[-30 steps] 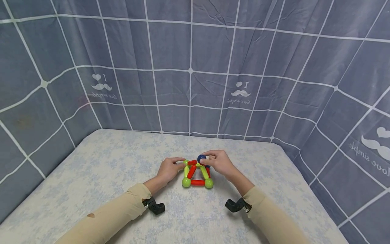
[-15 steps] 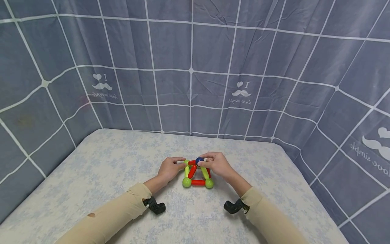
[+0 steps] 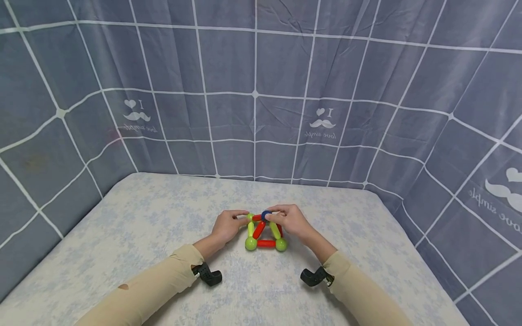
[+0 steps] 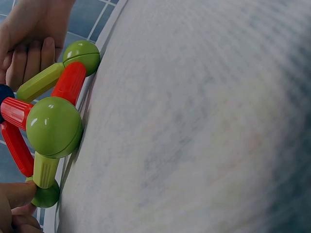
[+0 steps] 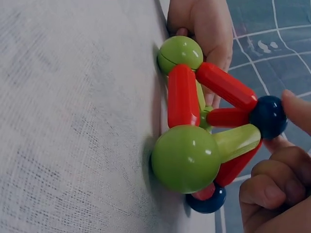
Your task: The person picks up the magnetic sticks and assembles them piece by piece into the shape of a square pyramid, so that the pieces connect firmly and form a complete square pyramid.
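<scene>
A pyramid of red and green magnetic rods [image 3: 266, 243] joined by balls stands on the table. My left hand [image 3: 226, 227] pinches the green ball [image 4: 46, 195] at its back left corner between thumb and index finger. At the peak, my right hand [image 3: 290, 221] pinches a dark blue ball [image 5: 268, 117] where red rods [image 5: 228, 86] and a green rod [image 5: 238, 142] meet. Two green balls [image 3: 251, 243] form the near corners. In the right wrist view, a second dark blue ball [image 5: 208, 199] sits low at the remaining base corner; the head view hides it behind my right hand.
The table [image 3: 171, 199] has a pale, blue-patterned cloth. A grey-blue curtain [image 3: 228, 113] with white lines hangs behind it and along both sides. Black camera mounts [image 3: 209, 275] sit on both wrists.
My right hand has brought the blue ball slightly left and down onto the rod ends at the peak. My left hand keeps its hold on the green ball.
</scene>
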{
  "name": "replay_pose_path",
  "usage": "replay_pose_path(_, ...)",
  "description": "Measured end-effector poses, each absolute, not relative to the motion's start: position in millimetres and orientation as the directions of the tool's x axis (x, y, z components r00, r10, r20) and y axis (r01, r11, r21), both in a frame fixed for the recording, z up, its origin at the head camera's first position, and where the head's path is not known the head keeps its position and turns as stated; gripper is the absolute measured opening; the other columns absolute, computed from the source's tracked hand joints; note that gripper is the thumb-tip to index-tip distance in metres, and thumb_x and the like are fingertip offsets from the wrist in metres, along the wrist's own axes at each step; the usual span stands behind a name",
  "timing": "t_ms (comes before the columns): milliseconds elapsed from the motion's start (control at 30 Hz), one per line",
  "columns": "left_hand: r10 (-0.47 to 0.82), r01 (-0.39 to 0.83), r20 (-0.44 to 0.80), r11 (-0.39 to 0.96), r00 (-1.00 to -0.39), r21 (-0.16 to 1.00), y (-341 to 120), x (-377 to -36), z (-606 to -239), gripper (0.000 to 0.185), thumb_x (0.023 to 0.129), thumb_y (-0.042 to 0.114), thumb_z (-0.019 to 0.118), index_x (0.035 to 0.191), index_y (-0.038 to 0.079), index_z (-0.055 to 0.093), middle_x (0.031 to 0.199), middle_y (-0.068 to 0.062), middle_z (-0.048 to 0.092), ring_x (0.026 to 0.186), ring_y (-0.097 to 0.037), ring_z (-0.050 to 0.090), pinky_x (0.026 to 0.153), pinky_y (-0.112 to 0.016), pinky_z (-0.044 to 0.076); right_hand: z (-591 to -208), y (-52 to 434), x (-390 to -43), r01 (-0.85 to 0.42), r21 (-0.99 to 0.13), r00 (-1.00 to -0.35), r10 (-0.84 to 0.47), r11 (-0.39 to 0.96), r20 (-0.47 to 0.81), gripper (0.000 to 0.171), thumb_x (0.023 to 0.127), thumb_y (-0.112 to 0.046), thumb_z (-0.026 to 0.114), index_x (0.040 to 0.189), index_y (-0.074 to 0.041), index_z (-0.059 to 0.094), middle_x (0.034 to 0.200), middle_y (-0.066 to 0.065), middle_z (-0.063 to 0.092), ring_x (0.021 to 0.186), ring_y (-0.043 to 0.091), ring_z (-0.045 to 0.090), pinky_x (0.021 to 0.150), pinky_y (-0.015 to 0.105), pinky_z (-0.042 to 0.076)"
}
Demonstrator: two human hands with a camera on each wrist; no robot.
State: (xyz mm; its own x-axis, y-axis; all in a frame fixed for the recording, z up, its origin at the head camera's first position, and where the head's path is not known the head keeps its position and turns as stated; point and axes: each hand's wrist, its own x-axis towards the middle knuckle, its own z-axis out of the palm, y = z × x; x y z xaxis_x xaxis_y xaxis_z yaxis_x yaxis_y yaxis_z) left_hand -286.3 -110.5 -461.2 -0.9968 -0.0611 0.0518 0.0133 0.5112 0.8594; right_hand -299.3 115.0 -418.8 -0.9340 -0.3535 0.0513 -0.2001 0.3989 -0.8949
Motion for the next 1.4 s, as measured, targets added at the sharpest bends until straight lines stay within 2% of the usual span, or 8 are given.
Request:
replay_pose_path(67,-0.062,0.008,0.046,0.509,-0.997,0.861,-110.3,-286.4,-462.1,0.028,0.092,0.028,0.073,0.118,0.019,0.077,0.075,-0.004,0.059,0.065,-0.018,0.047,0.056,-0.029,0.035,-420.6,117.5,-299.5,-0.204,-0.896,-0.940,-0.334,0.394,0.068,0.033,0.096,-0.034,0.070,0.119,-0.010,0.074,0.064,0.004,0.055,0.044,0.014,0.028,0.045,0.027,0.026)
replay_pose_path(133,-0.067,-0.001,0.039,0.508,-0.997,0.861,-110.0,-286.9,-463.1,0.028,0.092,0.028,0.073,0.118,0.019,0.077,0.074,-0.004,0.059,0.065,-0.018,0.047,0.056,-0.028,0.034,-422.2,120.6,-298.8,-0.227,-0.885,-0.946,-0.308,0.408,0.100,0.030,0.098,-0.033,0.066,0.111,-0.008,0.075,0.066,0.005,0.057,0.046,0.014,0.029,0.046,0.027,0.027)
replay_pose_path(233,-0.070,-0.003,0.038,0.511,-0.997,0.860,-109.7,-287.8,-464.1,0.028,0.091,0.028,0.073,0.118,0.019,0.077,0.073,-0.004,0.058,0.064,-0.018,0.046,0.056,-0.028,0.034,-423.8,126.4,-295.8,-0.270,-0.840,-0.947,-0.286,0.470,0.145,0.030,0.098,-0.032,0.065,0.091,-0.004,0.074,0.064,0.000,0.049,0.052,0.014,0.031,0.050,0.027,0.027)
replay_pose_path(300,-0.071,-0.001,0.041,0.514,-0.997,0.858,-109.9,-288.1,-464.2,0.028,0.091,0.029,0.073,0.118,0.020,0.077,0.072,-0.003,0.057,0.064,-0.017,0.046,0.056,-0.028,0.033,-424.9,130.7,-292.6,-0.301,-0.782,-0.938,-0.315,0.546,0.142,0.032,0.098,-0.033,0.065,0.082,-0.005,0.073,0.059,-0.003,0.041,0.053,0.013,0.033,0.050,0.027,0.026)
replay_pose_path(467,-0.076,0.006,0.054,0.519,-0.996,0.855,-111.5,-288.2,-463.6,0.029,0.091,0.028,0.073,0.118,0.019,0.077,0.072,-0.003,0.057,0.062,-0.017,0.045,0.055,-0.028,0.033,-429.1,135.0,-285.2,-0.384,-0.659,-0.890,-0.449,0.647,0.078,0.023,0.094,-0.035,0.070,0.084,-0.015,0.077,0.054,-0.007,0.037,0.048,0.010,0.035,0.047,0.024,0.026)
replay_pose_path(667,-0.067,0.007,0.049,0.518,-0.997,0.856,-111.2,-288.0,-464.0,0.029,0.092,0.028,0.072,0.119,0.019,0.076,0.071,-0.003,0.057,0.062,-0.017,0.045,0.055,-0.028,0.033,-432.8,132.5,-281.4,-0.391,-0.670,-0.878,-0.474,0.631,0.067,0.016,0.090,-0.027,0.075,0.078,-0.016,0.072,0.056,-0.007,0.036,0.050,0.009,0.036,0.047,0.022,0.025)
replay_pose_path(933,-0.059,0.020,0.060,0.526,-0.997,0.850,-110.0,-285.3,-460.6,0.030,0.092,0.028,0.072,0.120,0.018,0.076,0.071,-0.004,0.056,0.062,-0.017,0.044,0.054,-0.028,0.033,-436.2,133.2,-278.3,-0.366,-0.702,-0.896,-0.436,0.611,0.089,0.011,0.090,-0.025,0.076,0.089,-0.014,0.075,0.056,-0.004,0.034,0.050,0.011,0.033,0.047,0.023,0.025)
replay_pose_path(1400,-0.050,0.029,0.065,0.527,-0.997,0.849,-110.3,-285.3,-462.5,0.029,0.092,0.028,0.072,0.120,0.017,0.076,0.066,-0.002,0.053,0.057,-0.015,0.042,0.052,-0.027,0.032,-439.4,134.8,-274.0,-0.339,-0.737,-0.907,-0.412,0.585,0.090,0.025,0.090,-0.028,0.076,0.108,-0.010,0.076,0.055,-0.005,0.033,0.048,0.011,0.030,0.046,0.023,0.025)
